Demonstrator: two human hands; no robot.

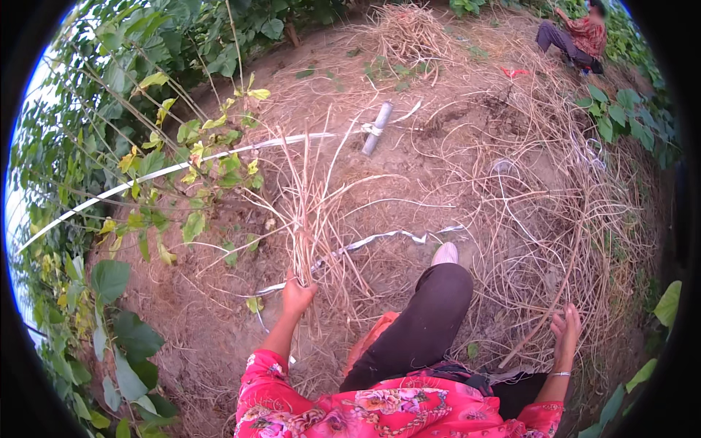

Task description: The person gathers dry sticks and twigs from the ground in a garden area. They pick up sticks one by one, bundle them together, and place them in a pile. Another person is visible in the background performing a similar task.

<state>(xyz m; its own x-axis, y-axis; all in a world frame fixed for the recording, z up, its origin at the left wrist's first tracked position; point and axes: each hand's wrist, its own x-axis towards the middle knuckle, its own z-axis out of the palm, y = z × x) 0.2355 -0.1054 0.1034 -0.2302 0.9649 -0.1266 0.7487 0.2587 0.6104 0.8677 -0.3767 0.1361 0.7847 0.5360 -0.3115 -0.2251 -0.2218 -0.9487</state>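
My left hand (298, 295) is closed around the lower part of a bundle of dry stems (304, 235). Thin ends of the bundle fan out above and below the grip. My right hand (567, 331) is at the near edge of a loose, tangled pile of dry stems (547, 230) on my right. Its fingers are bent beside a long brown stick (564, 284), and whether they hold any stems is unclear. A white plastic strip (383, 235) lies on the soil past my foot, passing behind the bundle.
A taut white strap (219, 156) runs from the left to a short grey post (378, 128). Leafy plants (191, 164) border the left side. Farther back are a heap of dry stems (411, 33), a red scrap (515, 71) and a seated person (580, 38).
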